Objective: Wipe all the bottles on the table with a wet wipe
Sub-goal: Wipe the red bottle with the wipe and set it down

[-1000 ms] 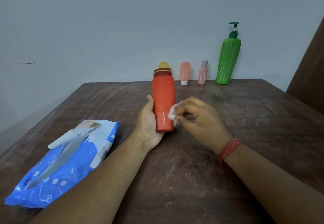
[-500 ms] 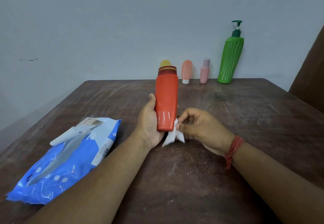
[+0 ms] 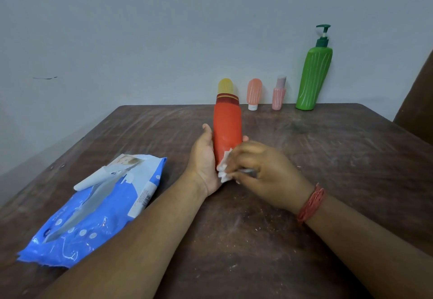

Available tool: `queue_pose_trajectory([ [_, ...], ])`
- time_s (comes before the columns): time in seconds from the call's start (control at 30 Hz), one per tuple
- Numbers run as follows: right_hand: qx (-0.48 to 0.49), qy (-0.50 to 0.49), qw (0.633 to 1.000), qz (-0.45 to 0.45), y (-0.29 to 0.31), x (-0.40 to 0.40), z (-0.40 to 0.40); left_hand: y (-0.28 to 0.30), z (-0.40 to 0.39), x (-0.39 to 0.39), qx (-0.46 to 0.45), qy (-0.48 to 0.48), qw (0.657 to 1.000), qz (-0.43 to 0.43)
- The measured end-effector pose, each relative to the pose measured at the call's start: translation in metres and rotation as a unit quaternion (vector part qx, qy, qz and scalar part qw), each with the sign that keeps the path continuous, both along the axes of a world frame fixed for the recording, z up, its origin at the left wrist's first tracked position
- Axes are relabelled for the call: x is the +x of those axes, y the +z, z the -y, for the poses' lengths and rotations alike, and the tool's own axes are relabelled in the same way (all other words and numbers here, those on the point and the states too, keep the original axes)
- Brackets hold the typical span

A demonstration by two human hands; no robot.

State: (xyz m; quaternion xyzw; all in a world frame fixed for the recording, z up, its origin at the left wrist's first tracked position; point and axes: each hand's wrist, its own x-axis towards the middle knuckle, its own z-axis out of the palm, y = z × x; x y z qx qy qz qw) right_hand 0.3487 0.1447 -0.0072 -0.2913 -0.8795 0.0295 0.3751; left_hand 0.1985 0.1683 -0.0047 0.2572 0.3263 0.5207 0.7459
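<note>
My left hand (image 3: 205, 158) grips the lower part of a tall orange-red bottle (image 3: 227, 127), holding it upright over the middle of the table. My right hand (image 3: 262, 172) pinches a crumpled white wet wipe (image 3: 224, 169) against the bottle's base on its right side. Along the far edge by the wall stand a yellow bottle (image 3: 225, 85), partly hidden behind the red one, a small peach bottle (image 3: 254, 93), a small pink bottle (image 3: 279, 92) and a tall green pump bottle (image 3: 314, 73).
A blue pack of wet wipes (image 3: 93, 207) lies on the left of the dark wooden table (image 3: 328, 158), its flap open. A grey wall runs behind the table. A brown surface rises at the right edge.
My right hand brought the wipe from below the bottle's foot back up against its lower side. The left hand kept hold of the bottle, with fingertips now showing on its right.
</note>
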Motion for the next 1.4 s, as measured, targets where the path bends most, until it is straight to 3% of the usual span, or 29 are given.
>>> queue_pose_trajectory([
  [0.1, 0.01, -0.085, 0.995, -0.052, 0.003, 0.005, -0.007, -0.002, 0.0, 0.003, 0.03, -0.002, 1.0, -0.005],
  [0.27, 0.028, -0.051, 0.998, 0.02, 0.005, 0.009, -0.002, -0.004, 0.0, 0.001, 0.053, -0.035, 0.998, -0.009],
  [0.43, 0.0, -0.149, 0.986, -0.076, 0.01, 0.008, -0.007, -0.002, 0.004, 0.006, 0.084, -0.079, 0.993, -0.018],
  [0.63, 0.007, -0.05, 0.999, 0.012, 0.009, 0.015, 0.002, -0.004, 0.002, 0.002, 0.079, -0.058, 0.995, -0.033],
  [0.77, 0.018, -0.094, 0.995, 0.026, 0.012, 0.008, -0.002, -0.004, 0.001, 0.003, 0.084, -0.043, 0.995, -0.03],
  [0.9, 0.048, -0.013, 0.992, 0.117, 0.011, 0.004, 0.007, -0.007, -0.002, 0.002, 0.07, -0.045, 0.996, -0.029],
  [1.03, 0.071, -0.123, 0.988, 0.054, 0.013, 0.007, 0.001, -0.006, 0.001, 0.005, 0.082, -0.034, 0.995, -0.035],
  [1.17, 0.072, -0.024, 0.993, 0.095, 0.009, 0.007, 0.004, -0.002, 0.004, 0.003, 0.057, -0.035, 0.997, -0.03],
  [1.3, 0.054, -0.102, 0.993, 0.036, 0.01, 0.011, -0.001, -0.004, 0.003, 0.002, 0.065, -0.012, 0.998, -0.024],
  [1.4, 0.039, -0.062, 0.995, 0.064, 0.007, 0.012, 0.002, -0.004, 0.003, 0.0, 0.057, 0.005, 0.998, -0.021],
])
